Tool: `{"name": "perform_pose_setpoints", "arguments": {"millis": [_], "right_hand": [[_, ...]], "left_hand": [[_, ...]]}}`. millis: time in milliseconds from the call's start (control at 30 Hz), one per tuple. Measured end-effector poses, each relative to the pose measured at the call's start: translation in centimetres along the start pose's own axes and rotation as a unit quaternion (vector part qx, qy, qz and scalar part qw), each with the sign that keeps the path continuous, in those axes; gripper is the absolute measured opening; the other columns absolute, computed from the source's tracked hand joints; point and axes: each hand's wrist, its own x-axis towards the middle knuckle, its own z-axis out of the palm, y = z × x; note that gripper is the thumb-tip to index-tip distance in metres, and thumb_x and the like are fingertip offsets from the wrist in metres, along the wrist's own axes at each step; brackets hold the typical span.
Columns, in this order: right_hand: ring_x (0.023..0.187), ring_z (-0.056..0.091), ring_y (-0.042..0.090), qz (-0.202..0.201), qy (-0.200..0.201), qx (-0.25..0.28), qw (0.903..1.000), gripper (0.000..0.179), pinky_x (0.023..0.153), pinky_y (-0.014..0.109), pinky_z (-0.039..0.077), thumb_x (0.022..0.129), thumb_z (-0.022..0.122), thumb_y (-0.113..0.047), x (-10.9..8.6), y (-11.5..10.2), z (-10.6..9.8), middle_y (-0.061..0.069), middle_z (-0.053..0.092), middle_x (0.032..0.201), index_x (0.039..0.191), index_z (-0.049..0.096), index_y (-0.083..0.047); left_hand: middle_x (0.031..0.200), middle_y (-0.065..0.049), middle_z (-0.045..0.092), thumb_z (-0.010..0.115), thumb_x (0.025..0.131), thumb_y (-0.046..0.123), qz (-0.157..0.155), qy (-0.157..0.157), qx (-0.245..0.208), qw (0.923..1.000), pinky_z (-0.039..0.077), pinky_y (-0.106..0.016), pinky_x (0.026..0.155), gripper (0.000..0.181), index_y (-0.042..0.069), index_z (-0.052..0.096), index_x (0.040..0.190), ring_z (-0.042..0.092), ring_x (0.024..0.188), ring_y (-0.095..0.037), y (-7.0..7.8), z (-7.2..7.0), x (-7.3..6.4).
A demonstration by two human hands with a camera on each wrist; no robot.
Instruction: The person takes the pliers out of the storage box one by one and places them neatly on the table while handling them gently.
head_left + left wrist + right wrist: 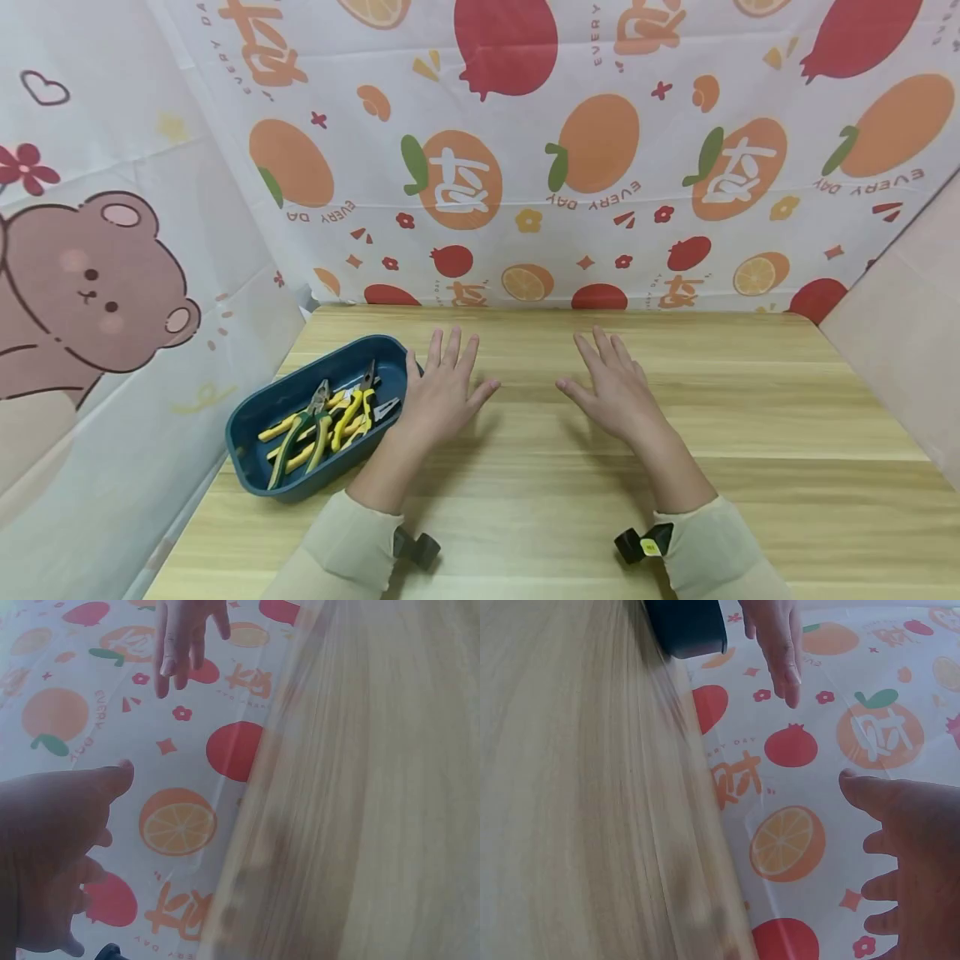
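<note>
My left hand (441,393) hovers over the wooden table with its fingers spread, holding nothing. It is just right of a dark blue bin (251,481) and overlaps its right end in the head view. Several pliers with yellow and green handles lie in the bin, among them green-handled pliers (318,433) on top and yellow-handled pliers (348,419). My right hand (617,390) is held above the middle of the table, fingers spread and nothing in it. Both hands also show in the left wrist view, the left hand (56,840) nearer the camera.
The wooden table (750,500) runs back to a white fruit-print cloth (540,167) hung behind it. At the left hangs a cloth with a bear print (97,283). A pale panel (915,333) borders the table on the right.
</note>
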Motion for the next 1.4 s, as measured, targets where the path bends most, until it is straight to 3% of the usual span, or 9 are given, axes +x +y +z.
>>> {"name": "perform_pose_setpoints", "arguments": {"millis": [333, 467, 633, 833, 933, 1033, 1133, 1233, 1400], "right_hand": [[0.151, 0.007, 0.04, -0.015, -0.013, -0.003, 0.9998, 0.077, 0.115, 0.07, 0.014, 0.096, 0.052, -0.056, 0.5, -1.0, 1.1, 0.015, 0.013, 0.165, 0.157, 0.027, -0.017], [0.152, 0.006, 0.039, -0.012, -0.014, -0.001, 0.9998, 0.076, 0.115, 0.07, 0.014, 0.096, 0.053, -0.055, 0.4, -1.3, 1.1, 0.014, 0.012, 0.165, 0.157, 0.027, -0.018], [0.151, 0.008, 0.039, -0.021, -0.012, 0.003, 0.9997, 0.075, 0.115, 0.07, 0.017, 0.096, 0.053, -0.055, 0.4, -1.8, 1.1, 0.015, 0.017, 0.164, 0.156, 0.029, -0.018], [0.151, 0.011, 0.04, -0.03, -0.014, -0.005, 0.9994, 0.077, 0.115, 0.069, 0.018, 0.095, 0.052, -0.058, 0.2, -2.4, 1.2, 0.016, 0.018, 0.164, 0.156, 0.029, -0.018], [0.151, 0.012, 0.04, -0.032, -0.012, -0.008, 0.9994, 0.077, 0.114, 0.07, 0.019, 0.095, 0.052, -0.058, 0.0, -2.4, 1.2, 0.016, 0.019, 0.163, 0.156, 0.029, -0.018], [0.151, 0.011, 0.04, -0.03, -0.016, -0.009, 0.9994, 0.077, 0.114, 0.07, 0.019, 0.095, 0.052, -0.058, -0.1, -2.5, 1.2, 0.016, 0.018, 0.163, 0.156, 0.029, -0.018], [0.151, 0.011, 0.04, -0.028, -0.02, -0.01, 0.9993, 0.077, 0.114, 0.07, 0.019, 0.095, 0.052, -0.058, -0.3, -2.5, 1.1, 0.016, 0.018, 0.164, 0.157, 0.028, -0.018], [0.151, 0.011, 0.04, -0.029, -0.023, -0.013, 0.9992, 0.077, 0.114, 0.07, 0.019, 0.095, 0.051, -0.058, -0.4, -2.4, 1.1, 0.016, 0.018, 0.163, 0.157, 0.027, -0.018], [0.151, 0.01, 0.04, -0.028, -0.023, -0.017, 0.9992, 0.077, 0.115, 0.069, 0.018, 0.096, 0.05, -0.059, -0.3, -2.3, 1.0, 0.016, 0.018, 0.164, 0.157, 0.027, -0.018]], "left_hand": [[0.166, -0.008, 0.008, 0.035, 0.097, 0.065, -0.001, 0.001, -0.011, 0.9999, 0.001, -0.071, 0.116, 0.078, 0.02, 0.019, 0.159, -0.003, 0.153, -0.032, -0.4, -0.3, -0.4], [0.166, -0.008, 0.009, 0.028, 0.094, 0.072, -0.003, 0.007, -0.011, 0.9999, 0.002, -0.071, 0.116, 0.083, 0.023, 0.016, 0.16, 0.0, 0.153, -0.032, -1.5, -1.3, -0.4], [0.165, -0.013, 0.014, 0.026, 0.093, 0.074, -0.031, 0.019, -0.018, 0.9992, 0.003, -0.073, 0.114, 0.086, 0.021, 0.015, 0.16, 0.007, 0.152, -0.036, -5.3, -3.7, -1.1], [0.161, -0.028, 0.013, 0.031, 0.097, 0.067, -0.101, -0.007, -0.029, 0.9944, 0.007, -0.076, 0.111, 0.087, 0.008, 0.012, 0.158, 0.01, 0.146, -0.05, -13.3, -6.3, -3.2], [0.15, -0.037, 0.028, 0.033, 0.102, 0.056, -0.12, -0.024, -0.017, 0.9924, 0.022, -0.073, 0.108, 0.079, -0.005, 0.025, 0.152, 0.027, 0.136, -0.056, -17.2, -6.7, -4.5], [0.127, -0.038, 0.053, 0.042, 0.104, 0.039, -0.128, -0.029, -0.004, 0.9914, 0.042, -0.069, 0.089, 0.057, -0.009, 0.049, 0.133, 0.051, 0.113, -0.054, -20.0, -6.5, -5.5], [0.101, -0.029, 0.064, 0.05, 0.101, 0.028, -0.137, -0.016, 0.004, 0.9904, 0.044, -0.059, 0.069, 0.035, -0.005, 0.059, 0.109, 0.06, 0.088, -0.043, -21.4, -6.0, -6.0], [0.087, -0.021, 0.065, 0.052, 0.1, 0.03, -0.144, -0.015, 0.018, 0.9894, 0.041, -0.053, 0.06, 0.031, 0.001, 0.062, 0.097, 0.06, 0.077, -0.036, -21.7, -5.8, -6.3], [0.094, -0.025, 0.067, 0.049, 0.1, 0.032, -0.124, -0.04, 0.017, 0.9913, 0.046, -0.055, 0.063, 0.036, 0.001, 0.068, 0.099, 0.062, 0.08, -0.04, -20.4, -5.6, -6.2]]}}
